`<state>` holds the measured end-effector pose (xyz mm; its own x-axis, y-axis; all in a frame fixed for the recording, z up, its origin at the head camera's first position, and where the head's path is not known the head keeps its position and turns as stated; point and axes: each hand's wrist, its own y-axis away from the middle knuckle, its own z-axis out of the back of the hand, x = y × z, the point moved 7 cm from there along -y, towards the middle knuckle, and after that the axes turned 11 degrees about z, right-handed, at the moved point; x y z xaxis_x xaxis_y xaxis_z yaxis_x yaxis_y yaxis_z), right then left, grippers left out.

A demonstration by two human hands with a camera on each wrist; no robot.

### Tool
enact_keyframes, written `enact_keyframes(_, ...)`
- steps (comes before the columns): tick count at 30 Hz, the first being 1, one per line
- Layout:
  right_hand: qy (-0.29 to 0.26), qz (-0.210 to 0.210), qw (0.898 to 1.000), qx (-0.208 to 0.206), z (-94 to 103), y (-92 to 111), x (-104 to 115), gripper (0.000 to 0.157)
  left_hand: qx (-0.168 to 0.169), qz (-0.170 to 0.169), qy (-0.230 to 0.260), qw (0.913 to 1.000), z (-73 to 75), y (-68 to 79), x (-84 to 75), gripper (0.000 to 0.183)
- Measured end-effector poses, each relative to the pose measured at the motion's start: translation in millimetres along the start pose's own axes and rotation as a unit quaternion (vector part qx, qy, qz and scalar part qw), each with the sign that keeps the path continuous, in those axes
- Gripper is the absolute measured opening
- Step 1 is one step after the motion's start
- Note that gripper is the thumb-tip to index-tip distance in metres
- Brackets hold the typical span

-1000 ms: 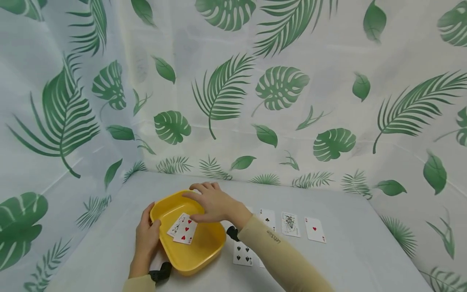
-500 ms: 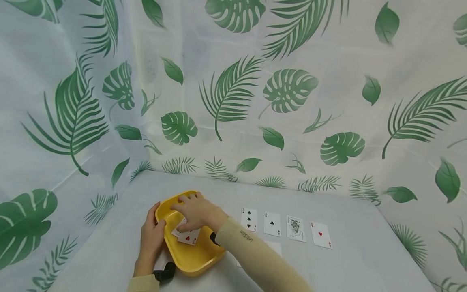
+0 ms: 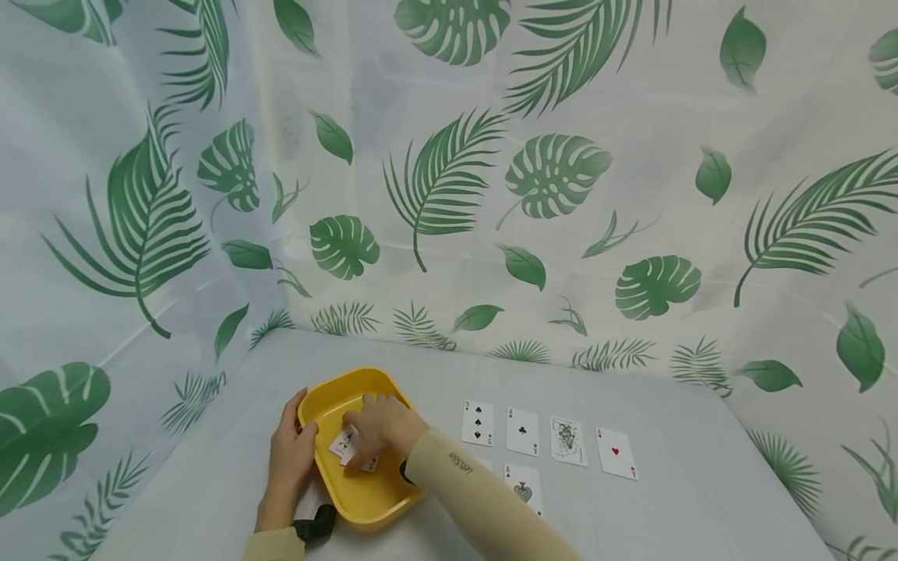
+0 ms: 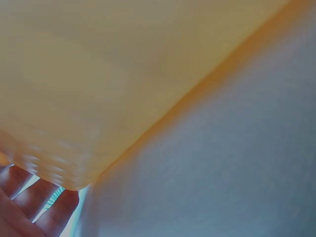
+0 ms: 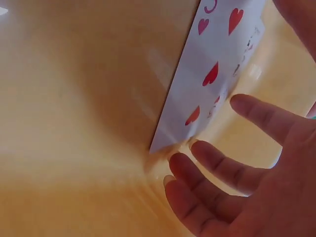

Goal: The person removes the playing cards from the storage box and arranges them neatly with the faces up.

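Observation:
My left hand [image 3: 293, 452] grips the left rim of a yellow plastic tray [image 3: 372, 516], thumb over the edge. The left wrist view shows its fingers [image 4: 59, 210] against the tray's outside. Inside the tray lie overlapping playing cards [image 3: 342, 444], partly covered by my right hand [image 3: 384, 427]. In the right wrist view the upper card is a three of hearts [image 5: 211, 74]. The right fingers [image 5: 222, 163] are spread along the cards' edge, with the thumb apart on the other side. Whether the fingertips touch the cards is hard to tell.
Right of the tray, a row of face-up cards holds a three of spades [image 3: 478, 434], an ace of clubs [image 3: 522, 444], a joker [image 3: 565, 441] and an ace of hearts [image 3: 616, 460]. Nearer lies an ace of spades [image 3: 522, 492], beside a card mostly behind the right sleeve.
My right hand has moved from above the tray's far rim down into it, over the cards. The left hand keeps hold of the tray. The head view has shifted slightly.

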<state>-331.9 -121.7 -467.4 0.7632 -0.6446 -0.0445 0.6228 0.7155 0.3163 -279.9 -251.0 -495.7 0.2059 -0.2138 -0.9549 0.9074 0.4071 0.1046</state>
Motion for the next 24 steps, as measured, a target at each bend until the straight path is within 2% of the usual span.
enact_keyframes(8, 0.006, -0.003, 1.0, -0.005, -2.5, -2, -3, 0.08, -0.005, -0.003, 0.004, 1.0, 0.4, 1.2, -2.2, 0.064)
enact_keyframes(16, -0.045, -0.006, 0.999, -0.016, -2.3, 2, -6, 0.076, -0.005, -0.005, -0.001, 1.0, 1.2, -0.1, -2.6, 0.063)
enact_keyframes(24, -0.082, -0.001, 0.996, -0.025, 6.7, 12, -12, 0.084, -0.006, -0.004, -0.004, 1.0, 1.4, -0.5, 0.5, 0.063)
